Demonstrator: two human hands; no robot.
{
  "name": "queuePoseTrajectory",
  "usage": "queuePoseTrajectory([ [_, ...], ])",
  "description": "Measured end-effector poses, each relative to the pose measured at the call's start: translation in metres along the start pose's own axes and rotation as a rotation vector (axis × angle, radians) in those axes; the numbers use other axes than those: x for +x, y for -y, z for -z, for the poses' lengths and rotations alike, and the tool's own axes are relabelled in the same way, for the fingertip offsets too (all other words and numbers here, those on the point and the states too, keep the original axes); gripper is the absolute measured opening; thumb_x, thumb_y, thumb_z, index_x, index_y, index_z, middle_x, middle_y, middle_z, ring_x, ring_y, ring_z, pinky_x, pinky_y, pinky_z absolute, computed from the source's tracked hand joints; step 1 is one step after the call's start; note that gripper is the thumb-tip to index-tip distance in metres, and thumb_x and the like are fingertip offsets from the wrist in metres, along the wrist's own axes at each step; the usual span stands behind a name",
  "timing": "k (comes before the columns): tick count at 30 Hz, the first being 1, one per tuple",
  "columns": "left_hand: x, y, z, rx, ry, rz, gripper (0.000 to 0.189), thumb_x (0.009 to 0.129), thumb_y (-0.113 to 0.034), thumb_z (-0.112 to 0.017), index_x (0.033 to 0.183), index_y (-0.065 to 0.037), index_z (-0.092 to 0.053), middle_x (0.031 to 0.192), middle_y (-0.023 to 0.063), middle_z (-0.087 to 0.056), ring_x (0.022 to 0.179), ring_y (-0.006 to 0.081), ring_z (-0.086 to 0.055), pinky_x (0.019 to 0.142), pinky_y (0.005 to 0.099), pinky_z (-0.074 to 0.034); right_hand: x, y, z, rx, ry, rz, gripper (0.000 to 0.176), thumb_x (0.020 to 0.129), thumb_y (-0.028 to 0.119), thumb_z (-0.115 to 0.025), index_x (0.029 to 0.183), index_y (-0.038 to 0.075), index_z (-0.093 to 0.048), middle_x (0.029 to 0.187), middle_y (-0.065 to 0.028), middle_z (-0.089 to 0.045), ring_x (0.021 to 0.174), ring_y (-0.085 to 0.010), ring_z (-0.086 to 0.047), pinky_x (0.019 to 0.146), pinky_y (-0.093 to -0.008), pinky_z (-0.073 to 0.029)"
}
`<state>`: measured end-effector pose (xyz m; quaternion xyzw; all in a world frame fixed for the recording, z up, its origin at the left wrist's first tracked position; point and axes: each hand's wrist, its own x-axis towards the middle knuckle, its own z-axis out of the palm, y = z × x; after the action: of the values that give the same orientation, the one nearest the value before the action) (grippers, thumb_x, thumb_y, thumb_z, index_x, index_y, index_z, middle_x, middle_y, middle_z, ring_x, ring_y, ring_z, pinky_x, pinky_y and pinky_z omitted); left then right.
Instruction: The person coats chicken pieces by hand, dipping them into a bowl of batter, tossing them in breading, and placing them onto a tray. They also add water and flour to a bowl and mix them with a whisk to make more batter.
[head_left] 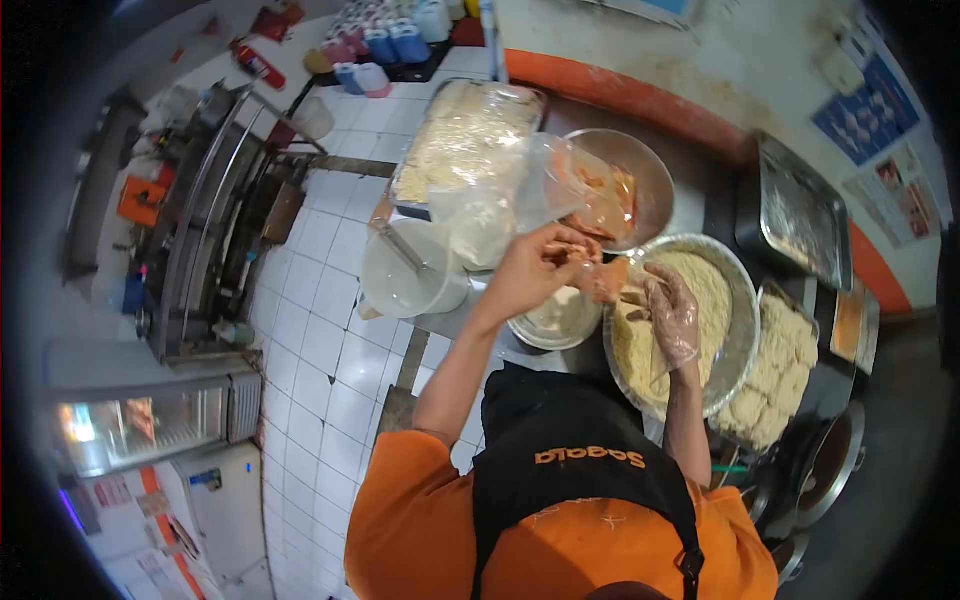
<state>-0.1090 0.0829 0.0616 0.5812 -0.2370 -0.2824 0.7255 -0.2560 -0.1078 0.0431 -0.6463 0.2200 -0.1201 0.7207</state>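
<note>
A white tub (405, 275) stands centre-left on the bench (690, 215). At centre, the bare left hand (538, 268) pinches a meat strip (605, 280). Its long axis points rightward to the gloved right hand (672, 315) above the crumb bowl (735, 300). Whether that hand grips cannot be told.

Looking down on white tiled floor (320, 330), dark grout lines. Noting stained cream wall (740, 60) at upper right, orange band (640, 95) along its base, blue poster (865, 110) stuck on. Seeing cluttered steel rack (200, 220) at left. Spotting glass-front cabinet (140, 425) below it, glowing warm inside. Picking out white appliance (215, 505) just beside the cabinet. Seeing blue and pink jugs (395, 40) grouped at far end, red fire extinguisher (255, 62) near them. Getting soft, even indoor light.
</note>
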Motion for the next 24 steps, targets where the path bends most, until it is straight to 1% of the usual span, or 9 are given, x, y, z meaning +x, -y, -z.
queuePoseTrajectory([
  [2, 0.004, -0.006, 0.007, 0.099, 0.035, 0.058, 0.023, 0.088, 0.001, -0.07, 0.11, 0.005, -0.063, 0.096, 0.0084, -0.07, 0.085, 0.0122, -0.068, 0.073, 0.027, -0.057, -0.004, -0.004, 0.021, 0.008, -0.037, -0.027, 0.032, 0.101, 0.02, -0.059, 0.126, 0.0, -0.057, 0.105, -0.0126, -0.07, 0.091, -0.0219, -0.071, 0.066, -0.0286, -0.057],
  [4, 0.007, -0.021, 0.01, 0.427, 0.019, 0.275, 0.025, 0.081, -0.005, -0.079, 0.102, 0.003, -0.068, 0.089, 0.0073, -0.072, 0.077, 0.0101, -0.067, 0.069, 0.0258, -0.056, -0.01, -0.006, 0.041, -0.03, -0.078, -0.029, 0.034, 0.101, 0.022, -0.058, 0.126, -0.001, -0.057, 0.106, -0.0137, -0.07, 0.09, -0.0219, -0.072, 0.066, -0.0294, -0.057],
  [7, 0.008, -0.019, 0.014, 0.781, -0.035, 0.135, 0.019, 0.079, -0.01, -0.081, 0.092, 0.001, -0.071, 0.081, 0.0059, -0.072, 0.074, 0.0082, -0.067, 0.066, 0.0253, -0.054, -0.019, -0.006, 0.074, -0.064, -0.189, -0.029, 0.033, 0.101, 0.022, -0.058, 0.126, 0.0, -0.057, 0.104, -0.0133, -0.071, 0.087, -0.0214, -0.072, 0.066, -0.0291, -0.057],
  [9, 0.006, 0.001, 0.022, 0.825, -0.044, 0.11, 0.019, 0.077, -0.011, -0.081, 0.091, -0.001, -0.073, 0.079, 0.0074, -0.072, 0.073, 0.0089, -0.067, 0.066, 0.0265, -0.053, -0.025, -0.009, 0.095, -0.076, -0.243, -0.043, 0.032, 0.101, 0.021, -0.058, 0.126, 0.001, -0.058, 0.104, -0.0127, -0.07, 0.085, -0.0211, -0.072, 0.065, -0.0287, -0.057],
  [11, -0.001, 0.018, 0.023, 0.924, -0.049, -0.002, 0.017, 0.077, -0.01, -0.078, 0.091, -0.002, -0.072, 0.08, 0.0159, -0.072, 0.074, 0.0282, -0.071, 0.069, 0.0357, -0.056, -0.032, -0.014, 0.113, -0.067, -0.329, -0.021, 0.03, 0.101, 0.02, -0.058, 0.125, 0.001, -0.059, 0.103, -0.012, -0.07, 0.085, -0.021, -0.072, 0.065, -0.0283, -0.057],
  [15, -0.025, 0.092, 0.014, 0.903, 0.136, -0.017, 0.012, 0.079, -0.007, -0.073, 0.09, -0.002, -0.072, 0.083, 0.0203, -0.071, 0.079, 0.036, -0.07, 0.072, 0.0406, -0.055, -0.039, -0.023, 0.128, -0.036, -0.41, -0.041, 0.028, 0.102, 0.019, -0.056, 0.124, 0.002, -0.06, 0.101, -0.0116, -0.069, 0.085, -0.021, -0.072, 0.064, -0.0284, -0.056],
  [17, -0.037, 0.128, 0.011, 1.207, 0.272, 0.084, 0.018, 0.076, -0.001, -0.069, 0.093, -0.003, -0.068, 0.088, 0.0196, -0.071, 0.086, 0.0356, -0.07, 0.077, 0.0381, -0.056, -0.039, -0.024, 0.126, -0.035, -0.413, -0.054, 0.028, 0.102, 0.019, -0.056, 0.124, 0.002, -0.06, 0.101, -0.0116, -0.069, 0.085, -0.0209, -0.072, 0.064, -0.0285, -0.056],
  [21, -0.037, 0.148, 0.016, 1.115, 0.28, 0.174, 0.017, 0.078, 0.001, -0.07, 0.095, -0.001, -0.067, 0.087, 0.017, -0.072, 0.083, 0.0295, -0.072, 0.075, 0.0353, -0.056, -0.038, -0.02, 0.121, -0.037, -0.406, -0.055, 0.028, 0.102, 0.018, -0.056, 0.124, 0.001, -0.06, 0.102, -0.0113, -0.069, 0.085, -0.0206, -0.072, 0.064, -0.0287, -0.056],
  [24, -0.022, 0.13, 0.027, 0.473, 0.36, 0.468, 0.018, 0.084, 0.004, -0.068, 0.101, 0.005, -0.062, 0.091, 0.0121, -0.072, 0.082, 0.0166, -0.068, 0.071, 0.0292, -0.054, -0.034, -0.026, 0.125, -0.034, -0.38, -0.034, 0.028, 0.102, 0.018, -0.057, 0.124, 0.001, -0.06, 0.103, -0.0111, -0.069, 0.085, -0.0201, -0.072, 0.065, -0.0283, -0.056],
])
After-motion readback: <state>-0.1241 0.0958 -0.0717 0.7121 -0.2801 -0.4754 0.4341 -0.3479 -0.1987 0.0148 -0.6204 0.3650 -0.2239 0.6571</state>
